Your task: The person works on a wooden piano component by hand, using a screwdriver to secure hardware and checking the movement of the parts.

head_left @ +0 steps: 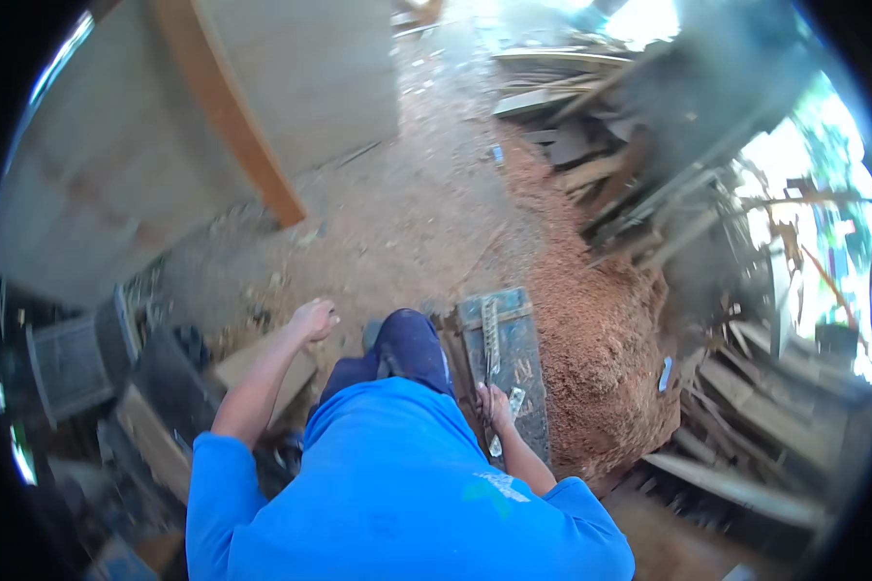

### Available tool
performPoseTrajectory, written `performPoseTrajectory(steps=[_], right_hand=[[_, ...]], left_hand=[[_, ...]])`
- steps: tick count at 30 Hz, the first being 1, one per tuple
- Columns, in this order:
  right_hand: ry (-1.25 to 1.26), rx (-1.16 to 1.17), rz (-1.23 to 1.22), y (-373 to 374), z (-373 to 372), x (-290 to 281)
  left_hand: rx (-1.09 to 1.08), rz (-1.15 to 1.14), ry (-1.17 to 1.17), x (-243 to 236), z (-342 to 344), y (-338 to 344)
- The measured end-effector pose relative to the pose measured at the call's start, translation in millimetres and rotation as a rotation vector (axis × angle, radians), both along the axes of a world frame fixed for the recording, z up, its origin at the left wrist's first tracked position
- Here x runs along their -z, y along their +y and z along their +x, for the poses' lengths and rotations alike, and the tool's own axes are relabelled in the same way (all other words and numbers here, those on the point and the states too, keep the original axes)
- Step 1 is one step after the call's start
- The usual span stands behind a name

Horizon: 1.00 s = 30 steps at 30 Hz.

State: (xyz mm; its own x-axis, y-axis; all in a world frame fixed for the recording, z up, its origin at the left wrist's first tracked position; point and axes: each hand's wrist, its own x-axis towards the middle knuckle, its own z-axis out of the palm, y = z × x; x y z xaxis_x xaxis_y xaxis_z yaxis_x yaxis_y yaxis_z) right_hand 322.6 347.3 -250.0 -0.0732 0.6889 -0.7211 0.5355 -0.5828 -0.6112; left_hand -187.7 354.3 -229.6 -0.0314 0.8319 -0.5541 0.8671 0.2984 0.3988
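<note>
The person, in a blue shirt (388,484) and dark trousers (412,349), is seen from above. The right hand (495,407) is low over the left edge of a worn blue-green wooden board (528,339). Its fingers are bent near the lower end of a thin dark tool (489,360), but it is too small to tell whether the grip is pinching this tool or only rests beside it. A pale marked strip (491,324) lies lengthwise on the board, from near its far edge toward the hand, roughly midway between the left and right edges. Just to the right of the hand, a small pale piece (516,401) lies nearer the right edge of the board.

The left hand (315,320) is in the air, well apart from the board, above the ground (388,223). Its fingers are curled toward the palm; whether this grip is fully pressed together, one cannot tell.

Along the right edge of the board is a heap of reddish sawdust (601,387), with a light-blue object (666,373) on its right side. Beyond it, scrap planks (756,416) are piled. At the upper left, an orange-brown wooden beam (233,116) stands against large grey panels (310,77).
</note>
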Motion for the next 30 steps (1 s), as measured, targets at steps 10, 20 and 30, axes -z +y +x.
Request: performPoseTrajectory(steps=[10,20,30], right_hand=[[0.061,0.543,0.056,80,-42,-2],[0.321,1.309,0.152,166,-27,10],[0.046,1.748,0.177,250,-85,-40]], left_hand=[[0.414,0.141,-0.395,-94,156,340],[0.521,-0.254,-0.885,-106,450,609],[0.246,0.318,-0.878,-95,727,848]])
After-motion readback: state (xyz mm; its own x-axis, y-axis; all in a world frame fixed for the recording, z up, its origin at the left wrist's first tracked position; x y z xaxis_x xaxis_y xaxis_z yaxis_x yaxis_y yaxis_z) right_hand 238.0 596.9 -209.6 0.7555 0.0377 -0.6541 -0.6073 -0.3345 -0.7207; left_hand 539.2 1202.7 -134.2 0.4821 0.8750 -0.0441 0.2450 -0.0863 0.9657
